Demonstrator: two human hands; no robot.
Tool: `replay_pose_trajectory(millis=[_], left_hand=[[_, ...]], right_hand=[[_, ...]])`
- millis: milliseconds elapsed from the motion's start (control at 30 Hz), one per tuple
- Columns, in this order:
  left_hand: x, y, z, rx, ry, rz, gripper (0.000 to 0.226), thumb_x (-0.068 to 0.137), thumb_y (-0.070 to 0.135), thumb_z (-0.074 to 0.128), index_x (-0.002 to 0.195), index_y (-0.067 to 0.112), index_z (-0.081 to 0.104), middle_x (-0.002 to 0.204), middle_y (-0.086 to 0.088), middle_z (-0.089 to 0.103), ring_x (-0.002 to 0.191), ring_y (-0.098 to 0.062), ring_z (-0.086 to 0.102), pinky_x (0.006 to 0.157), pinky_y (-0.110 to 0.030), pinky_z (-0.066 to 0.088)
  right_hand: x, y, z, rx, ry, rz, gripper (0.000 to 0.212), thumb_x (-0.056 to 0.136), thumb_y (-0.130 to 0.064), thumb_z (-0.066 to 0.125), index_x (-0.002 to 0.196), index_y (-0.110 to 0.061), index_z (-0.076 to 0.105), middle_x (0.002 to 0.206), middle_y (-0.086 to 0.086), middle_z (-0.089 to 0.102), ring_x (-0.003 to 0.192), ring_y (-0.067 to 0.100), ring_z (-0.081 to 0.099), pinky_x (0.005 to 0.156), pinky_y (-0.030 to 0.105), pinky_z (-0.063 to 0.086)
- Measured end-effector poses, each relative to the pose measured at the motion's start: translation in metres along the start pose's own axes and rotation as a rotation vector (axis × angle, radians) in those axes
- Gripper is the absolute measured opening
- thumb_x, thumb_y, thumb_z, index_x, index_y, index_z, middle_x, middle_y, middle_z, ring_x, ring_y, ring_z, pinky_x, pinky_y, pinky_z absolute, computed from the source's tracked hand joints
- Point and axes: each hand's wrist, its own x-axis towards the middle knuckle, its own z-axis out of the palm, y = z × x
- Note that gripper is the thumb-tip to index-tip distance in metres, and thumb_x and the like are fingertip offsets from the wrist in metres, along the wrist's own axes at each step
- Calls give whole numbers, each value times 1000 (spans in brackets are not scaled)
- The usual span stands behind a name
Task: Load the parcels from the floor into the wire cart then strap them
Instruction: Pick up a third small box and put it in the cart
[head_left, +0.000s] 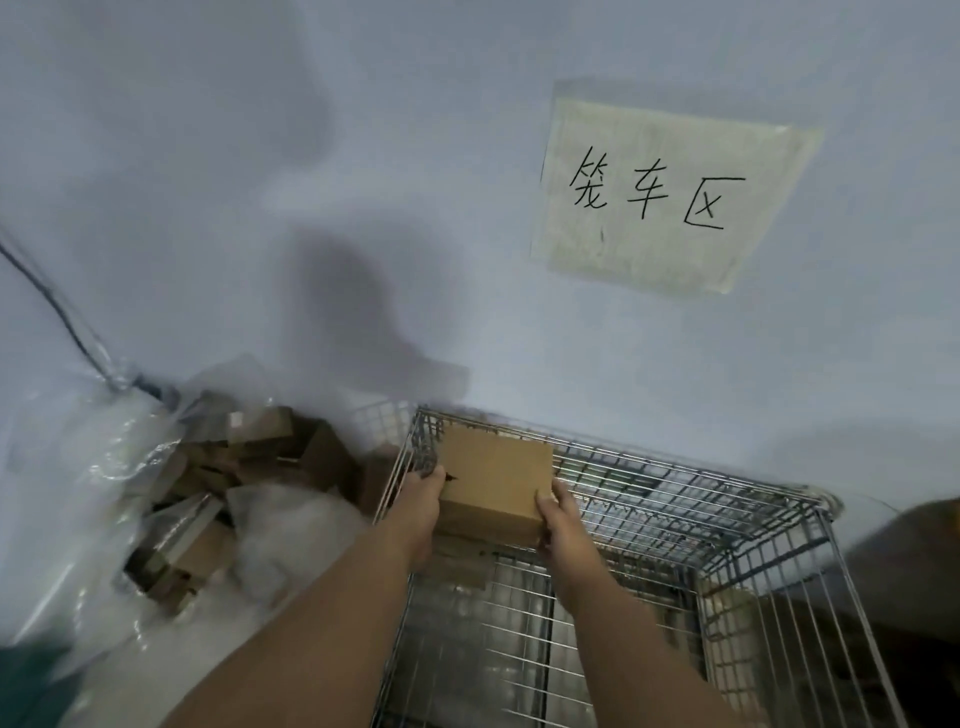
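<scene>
cardboard parcel (496, 475) held over the wire cart (675, 525), near its far-left corner. left hand (418, 506) and right hand (563, 519) clamp its two sides, fingers pressed against the box. more parcels (218, 499) piled in clear plastic wrap (93, 467) left of cart. handwritten sign (670, 192) taped on wall behind.

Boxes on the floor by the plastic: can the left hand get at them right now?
Probably not yet. The left hand and right hand both grip a cardboard box over the wire cart; once freed, the floor boxes lie open to its left.
</scene>
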Motion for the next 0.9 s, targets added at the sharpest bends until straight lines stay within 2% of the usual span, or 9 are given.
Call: replay_pose_trajectory(millis=[100, 200, 300, 367, 433, 567, 700, 800, 900], left_hand=[[30, -16, 6, 32, -16, -59, 38, 94, 51, 43, 121, 25, 49, 119, -9, 57, 109, -31, 56, 102, -55, 44], [59, -32, 10, 16, -31, -116, 32, 102, 40, 37, 131, 29, 48, 116, -4, 56, 111, -30, 56, 102, -53, 45], [90, -52, 15, 20, -23, -133, 35, 104, 37, 33, 136, 27, 46, 117, -2, 56, 109, -27, 56, 103, -50, 46], [115, -73, 21, -44, 27, -173, 27, 105, 34, 33, 125, 27, 49, 107, -1, 58, 99, -24, 59, 99, -47, 50], [145, -99, 22, -50, 110, -193, 25, 105, 34, 35, 120, 24, 52, 104, -6, 61, 94, -26, 62, 93, -49, 54], [220, -162, 31, -14, 262, -190, 28, 103, 30, 35, 123, 20, 51, 112, -8, 61, 101, -31, 61, 93, -52, 52], [278, -218, 36, -110, 360, -255, 17, 98, 17, 43, 115, 16, 45, 113, -18, 60, 101, -36, 60, 94, -54, 51], [310, -248, 33, -115, 382, -292, 25, 95, 12, 47, 117, 2, 47, 110, -26, 61, 92, -34, 60, 88, -50, 53], [360, -272, 33, -114, 379, -288, 39, 91, 21, 47, 126, 5, 45, 114, -23, 61, 96, -35, 62, 91, -52, 53]], right_hand=[[22, 21, -2, -38, 35, 55, 48, 102, -34, 47, 148, -37, 32, 146, 10, 42, 125, 29, 48, 109, 49, 39], [50, 47, -5, -114, 61, 107, 53, 103, -37, 43, 152, -39, 22, 152, 9, 35, 134, 30, 40, 112, 52, 34], [88, 77, -7, -160, 77, 148, 54, 103, -33, 43, 152, -41, 22, 150, 8, 38, 132, 27, 42, 106, 49, 39], [121, 106, -8, -220, 96, 158, 54, 103, -31, 44, 151, -42, 23, 146, 7, 42, 127, 26, 45, 103, 48, 41], [150, 132, -9, -265, 99, 170, 54, 102, -31, 45, 150, -43, 22, 145, 3, 44, 127, 24, 45, 110, 52, 36], [205, 192, -8, -241, 76, 180, 53, 105, -20, 40, 153, -29, 21, 133, 1, 42, 117, 17, 44, 112, 47, 36], [251, 259, -13, -226, 38, 206, 52, 105, -21, 39, 154, -26, 21, 134, -5, 41, 121, 15, 42, 111, 44, 34], [284, 295, -16, -224, 41, 215, 51, 105, -22, 39, 153, -26, 23, 137, -5, 43, 123, 15, 43, 113, 46, 33], [324, 319, -14, -264, 32, 202, 51, 105, -26, 40, 152, -34, 23, 141, -4, 46, 123, 17, 47, 111, 49, 37]])
